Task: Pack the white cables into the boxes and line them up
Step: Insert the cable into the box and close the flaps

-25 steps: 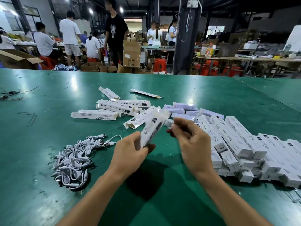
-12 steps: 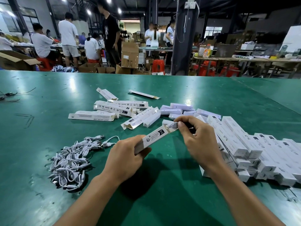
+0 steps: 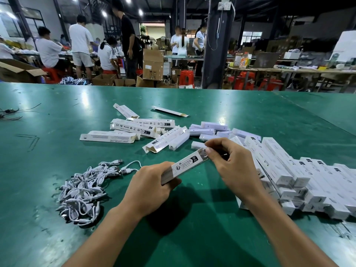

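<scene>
1. Box [image 3: 185, 166] is sitting slanted between both hands, long axis running lower-left to upper-right; left hand [image 3: 148, 187] is clamping its near end, right hand [image 3: 229, 164] is pinching the far open end with fingertips together.
2. Cables [image 3: 84, 187] are lying heaped nearer the left hand; packed boxes [image 3: 300, 178] are crowding the right, bare table [image 3: 192, 237] staying open near the front edge.

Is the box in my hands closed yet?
Cannot tell: the right hand covers the far end of the box.

Box [image 3: 185, 165] near end hidden in left hand [image 3: 149, 186], box row [image 3: 312, 182] cut off at right edge
</scene>
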`<control>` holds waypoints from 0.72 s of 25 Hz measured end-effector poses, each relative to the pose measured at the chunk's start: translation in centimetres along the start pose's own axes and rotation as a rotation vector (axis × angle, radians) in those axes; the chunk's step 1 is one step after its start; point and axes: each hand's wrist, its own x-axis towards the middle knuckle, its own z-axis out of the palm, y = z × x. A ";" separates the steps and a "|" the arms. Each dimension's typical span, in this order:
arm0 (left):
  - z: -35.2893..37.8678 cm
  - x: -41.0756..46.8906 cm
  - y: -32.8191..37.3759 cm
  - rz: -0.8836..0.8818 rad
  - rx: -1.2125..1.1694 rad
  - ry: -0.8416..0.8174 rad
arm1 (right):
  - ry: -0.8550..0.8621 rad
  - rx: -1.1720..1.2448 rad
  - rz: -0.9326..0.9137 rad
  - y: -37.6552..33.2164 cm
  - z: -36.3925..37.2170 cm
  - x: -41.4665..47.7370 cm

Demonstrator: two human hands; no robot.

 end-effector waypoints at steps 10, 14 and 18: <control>0.5 -0.2 0.3 0.022 0.024 0.111 | -0.039 0.174 0.166 -0.7 1.9 -0.7; 0.3 0.0 0.0 -0.036 -0.067 0.114 | -0.022 0.356 0.200 -0.6 1.9 -0.6; 0.3 0.0 0.4 -0.028 -0.159 0.009 | -0.117 0.346 0.130 -0.1 1.8 -0.4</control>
